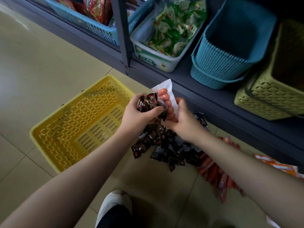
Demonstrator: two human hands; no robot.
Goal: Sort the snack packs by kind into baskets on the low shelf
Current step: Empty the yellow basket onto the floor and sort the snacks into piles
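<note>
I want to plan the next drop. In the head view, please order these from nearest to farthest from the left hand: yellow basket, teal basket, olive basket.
From the left hand:
1. Yellow basket, on the floor, beside the hand to its left.
2. Teal basket, on the low shelf, up and right.
3. Olive basket, on the shelf, far right.

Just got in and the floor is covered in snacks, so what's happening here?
A person is sorting snack packs beside the low shelf. The left hand grips a bunch of dark packs; the right hand holds a white sausage pack. More dark packs lie in a floor pile beside an empty yellow basket. On the shelf, the teal basket looks empty.
</note>
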